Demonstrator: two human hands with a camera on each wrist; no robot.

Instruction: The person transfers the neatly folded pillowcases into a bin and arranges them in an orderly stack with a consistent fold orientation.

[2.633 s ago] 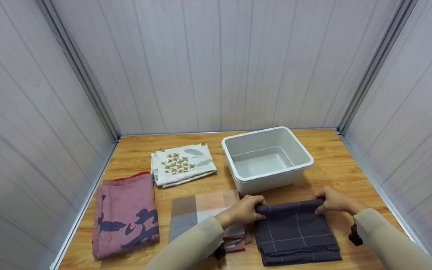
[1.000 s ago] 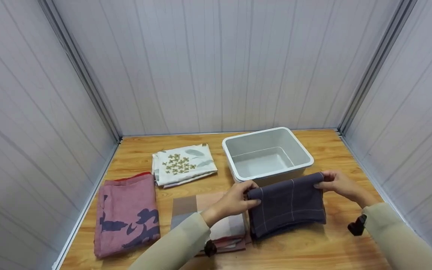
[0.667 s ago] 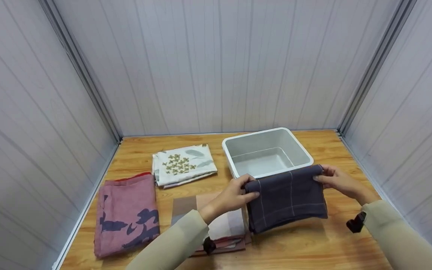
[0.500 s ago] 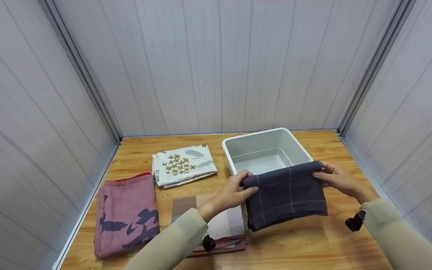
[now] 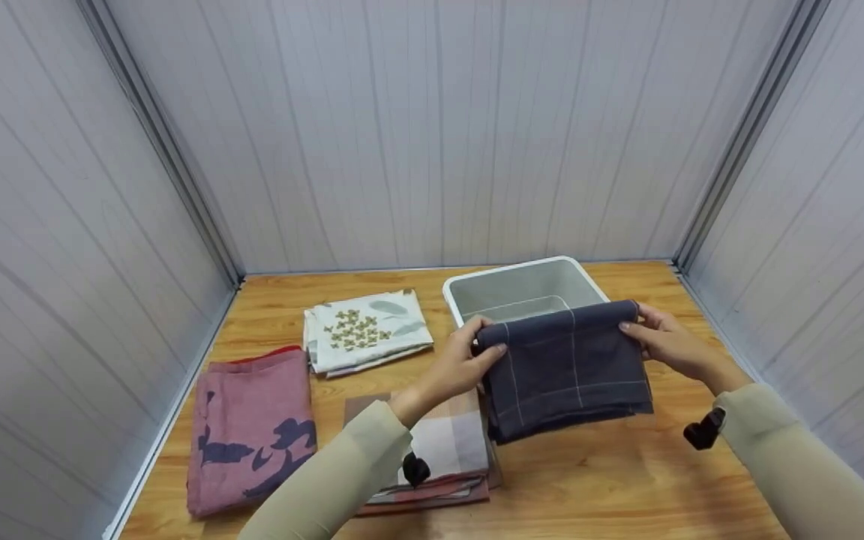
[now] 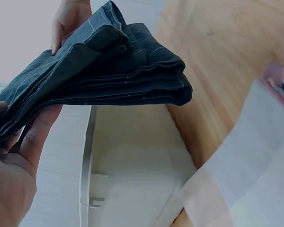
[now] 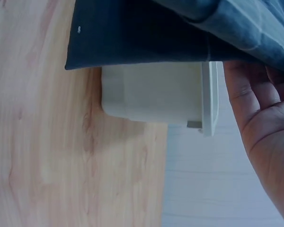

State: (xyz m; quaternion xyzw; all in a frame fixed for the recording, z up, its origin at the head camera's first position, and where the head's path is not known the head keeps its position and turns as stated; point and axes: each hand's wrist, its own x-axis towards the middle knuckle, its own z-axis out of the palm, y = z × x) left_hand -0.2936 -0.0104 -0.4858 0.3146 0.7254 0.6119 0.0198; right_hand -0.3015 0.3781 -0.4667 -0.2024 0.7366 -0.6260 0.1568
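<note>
While both hands pinch its top corners | dark folded cloth (image 5: 568, 367) hangs crosswise | left hand (image 5: 460, 365), right hand (image 5: 668, 343) clamped | white tub (image 5: 477, 289) just behind, right hand nearer

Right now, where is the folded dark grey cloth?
In the head view, the dark grey cloth hangs between left hand and right hand, lifted over the white bin's near rim.

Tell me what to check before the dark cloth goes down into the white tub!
1. Both hands hold the cloth: left hand and right hand grip the dark cloth at its top corners. Ok.
2. Cloth folded, not trailing: ok.
3. Cloth off the table: ok.
4. Cloth over the tub: only at the near rim. Not ok.
5. Tub inside free: mostly hidden by the cloth. Cannot tell.
</note>
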